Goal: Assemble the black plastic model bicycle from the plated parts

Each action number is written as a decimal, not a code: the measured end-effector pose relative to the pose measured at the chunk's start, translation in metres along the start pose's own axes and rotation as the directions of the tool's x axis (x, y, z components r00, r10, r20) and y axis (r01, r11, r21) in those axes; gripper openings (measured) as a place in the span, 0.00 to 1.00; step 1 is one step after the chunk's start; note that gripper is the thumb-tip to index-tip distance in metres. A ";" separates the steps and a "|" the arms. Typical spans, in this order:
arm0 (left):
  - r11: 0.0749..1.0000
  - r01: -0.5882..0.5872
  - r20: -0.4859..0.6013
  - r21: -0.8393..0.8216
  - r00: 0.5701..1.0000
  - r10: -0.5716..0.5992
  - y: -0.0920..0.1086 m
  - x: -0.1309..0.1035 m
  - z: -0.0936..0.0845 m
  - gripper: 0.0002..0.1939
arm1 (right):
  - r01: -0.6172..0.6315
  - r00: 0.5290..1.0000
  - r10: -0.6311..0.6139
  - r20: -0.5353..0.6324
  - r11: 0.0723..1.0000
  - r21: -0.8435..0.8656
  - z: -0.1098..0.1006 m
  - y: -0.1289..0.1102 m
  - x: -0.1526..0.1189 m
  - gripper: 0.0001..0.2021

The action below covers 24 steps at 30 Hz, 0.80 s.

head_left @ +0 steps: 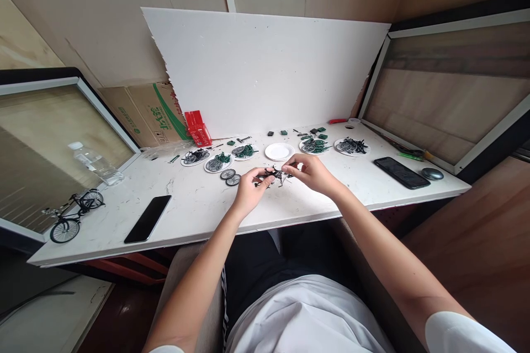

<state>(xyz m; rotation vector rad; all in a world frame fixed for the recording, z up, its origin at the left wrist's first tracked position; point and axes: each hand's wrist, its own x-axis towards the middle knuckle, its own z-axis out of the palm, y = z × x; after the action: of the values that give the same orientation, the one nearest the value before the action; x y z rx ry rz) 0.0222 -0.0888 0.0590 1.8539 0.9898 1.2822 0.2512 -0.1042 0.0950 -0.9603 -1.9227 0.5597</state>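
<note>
While plates (314,146) of loose parts wait beyond it, both hands, left (248,190) and right (312,172), pinch the half-built frame (274,176), two wheels (231,177) lying unfitted beside it.

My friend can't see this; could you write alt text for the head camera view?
Both hands, left hand and right hand, hold a small black model part over a white table with paper plates of parts, two phones and a finished model bicycle.
</note>
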 end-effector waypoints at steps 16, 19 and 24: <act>0.999 -0.034 0.003 0.029 0.999 0.034 -0.001 0.000 0.001 0.14 | -0.050 0.997 0.057 0.043 0.988 -0.149 0.003 0.000 -0.002 0.31; 0.999 -0.032 0.010 0.025 0.999 0.031 0.000 0.000 0.001 0.14 | -0.039 0.997 0.048 0.055 0.989 -0.146 0.002 0.000 -0.002 0.28; 0.999 -0.025 0.007 0.025 1.000 0.025 0.001 0.000 -0.001 0.15 | -0.018 0.996 0.031 0.089 0.989 -0.149 0.001 0.000 -0.004 0.16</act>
<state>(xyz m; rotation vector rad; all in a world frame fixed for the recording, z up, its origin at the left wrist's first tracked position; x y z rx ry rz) 0.0220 -0.0891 0.0601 1.8937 0.9861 1.2834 0.2518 -0.1070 0.0929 -1.0694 -2.0597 0.4878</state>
